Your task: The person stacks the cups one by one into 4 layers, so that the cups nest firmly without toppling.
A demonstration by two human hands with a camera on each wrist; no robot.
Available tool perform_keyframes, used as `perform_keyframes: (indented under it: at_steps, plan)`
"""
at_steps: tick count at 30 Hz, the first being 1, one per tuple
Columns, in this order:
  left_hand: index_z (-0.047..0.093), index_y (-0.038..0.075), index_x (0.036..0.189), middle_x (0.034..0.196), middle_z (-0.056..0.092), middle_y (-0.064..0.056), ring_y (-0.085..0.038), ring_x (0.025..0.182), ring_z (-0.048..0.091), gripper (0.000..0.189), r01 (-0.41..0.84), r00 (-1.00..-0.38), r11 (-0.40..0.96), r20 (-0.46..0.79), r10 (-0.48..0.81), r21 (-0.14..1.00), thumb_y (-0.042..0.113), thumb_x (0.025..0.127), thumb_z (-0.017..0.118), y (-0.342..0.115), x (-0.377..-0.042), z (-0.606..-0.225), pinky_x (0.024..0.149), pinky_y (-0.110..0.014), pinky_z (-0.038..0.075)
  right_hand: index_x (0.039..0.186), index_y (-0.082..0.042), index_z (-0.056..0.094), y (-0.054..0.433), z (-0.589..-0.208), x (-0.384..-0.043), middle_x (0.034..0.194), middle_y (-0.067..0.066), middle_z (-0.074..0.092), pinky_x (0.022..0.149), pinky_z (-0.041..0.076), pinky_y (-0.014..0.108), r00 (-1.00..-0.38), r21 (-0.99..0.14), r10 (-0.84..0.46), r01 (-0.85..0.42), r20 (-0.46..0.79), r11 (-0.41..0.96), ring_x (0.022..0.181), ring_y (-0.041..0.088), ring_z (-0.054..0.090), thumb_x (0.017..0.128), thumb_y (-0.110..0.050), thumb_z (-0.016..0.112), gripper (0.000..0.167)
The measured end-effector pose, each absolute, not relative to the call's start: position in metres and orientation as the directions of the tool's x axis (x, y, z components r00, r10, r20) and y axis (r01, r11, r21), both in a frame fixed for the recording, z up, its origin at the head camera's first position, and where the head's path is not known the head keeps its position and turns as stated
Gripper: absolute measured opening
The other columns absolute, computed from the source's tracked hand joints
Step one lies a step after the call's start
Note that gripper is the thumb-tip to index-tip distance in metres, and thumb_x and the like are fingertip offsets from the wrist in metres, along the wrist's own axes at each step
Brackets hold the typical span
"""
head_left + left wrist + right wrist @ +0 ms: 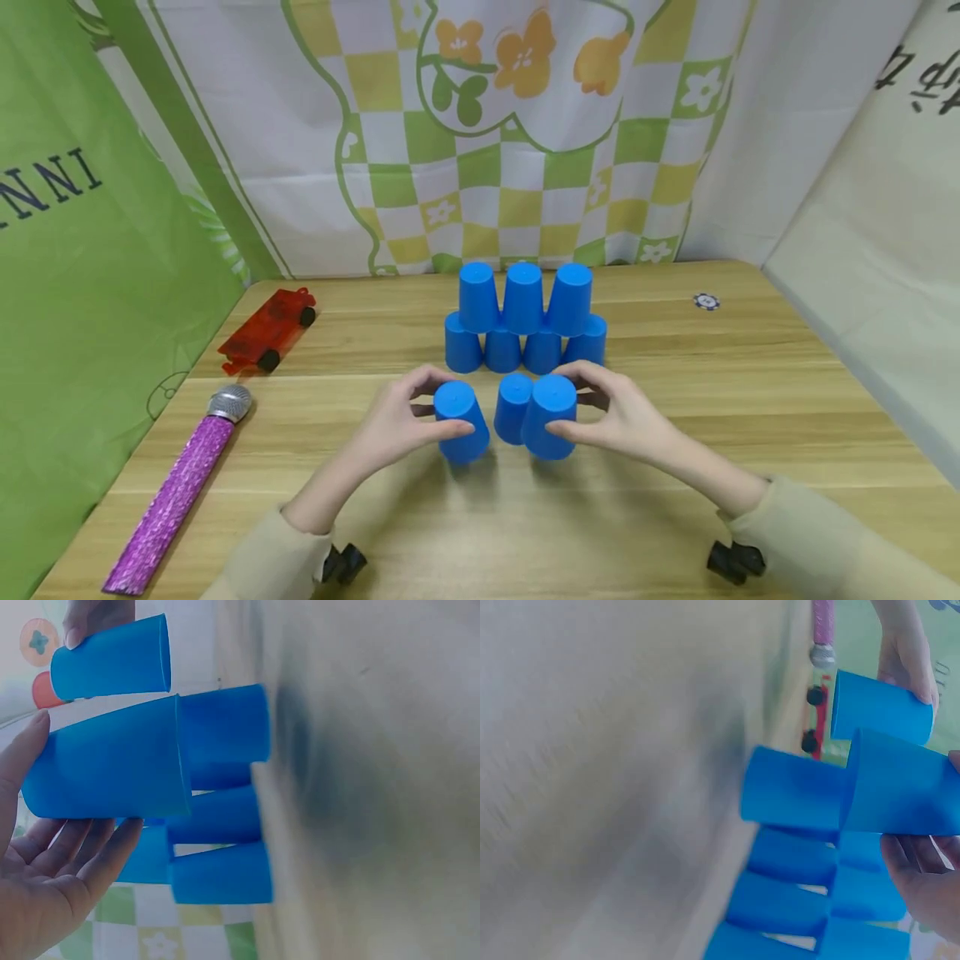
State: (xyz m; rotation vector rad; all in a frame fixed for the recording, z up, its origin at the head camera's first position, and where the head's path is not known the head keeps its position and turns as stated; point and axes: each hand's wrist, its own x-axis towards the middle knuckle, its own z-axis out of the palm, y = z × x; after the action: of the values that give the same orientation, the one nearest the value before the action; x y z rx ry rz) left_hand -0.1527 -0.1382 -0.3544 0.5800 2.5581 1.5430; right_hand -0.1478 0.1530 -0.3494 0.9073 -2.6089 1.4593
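My left hand (397,427) grips an upside-down blue plastic cup (461,427) between thumb and fingers. Another upside-down blue cup (552,421) is held the same way by my right hand (624,417). Both wrist views show these two cups raised off the table, rims downward. Between and slightly behind them a single blue cup (512,407) stands mouth-down on the table, partly covered by the right-hand cup in the head view. Farther back is a two-level stack of blue cups (523,300): three on top of a lower row of several.
On the left of the wooden table (360,333) lie a red toy car (272,329) and a microphone with a glittery purple handle (176,500). A poker chip (707,302) lies at the back right. A patterned curtain (495,183) hangs behind the table.
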Motion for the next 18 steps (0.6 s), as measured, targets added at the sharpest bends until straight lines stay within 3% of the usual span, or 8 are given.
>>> perform_keyframes:
  at_steps: [6,18]
  plan:
    - [0.059,0.012,0.113,0.112,0.065,-0.008,-0.025,0.104,0.063,0.047,0.312,-0.929,0.426,0.179,0.323,0.849,0.028,0.074,0.08,-0.141,-0.16,-0.329,0.085,-0.041,0.056,0.119,-0.004,0.055,0.166,-0.327,-0.157,0.113,0.012,0.063,0.086,0.056,0.039,-0.867,-0.763,-0.404,-0.465,0.291,0.449,0.102,0.026,0.063,0.081,-0.013,0.074,0.043]
    - [0.057,0.01,0.116,0.112,0.064,-0.007,-0.023,0.104,0.063,0.049,0.388,-0.918,0.517,0.269,0.293,0.763,0.03,0.076,0.078,-0.145,-0.187,-0.268,0.083,-0.04,0.056,0.124,-0.005,0.052,0.185,-0.266,-0.188,0.117,0.011,0.06,0.089,0.054,0.033,-0.912,-0.717,-0.281,-0.409,0.3,0.564,0.106,0.025,0.061,0.083,-0.02,0.072,0.047]
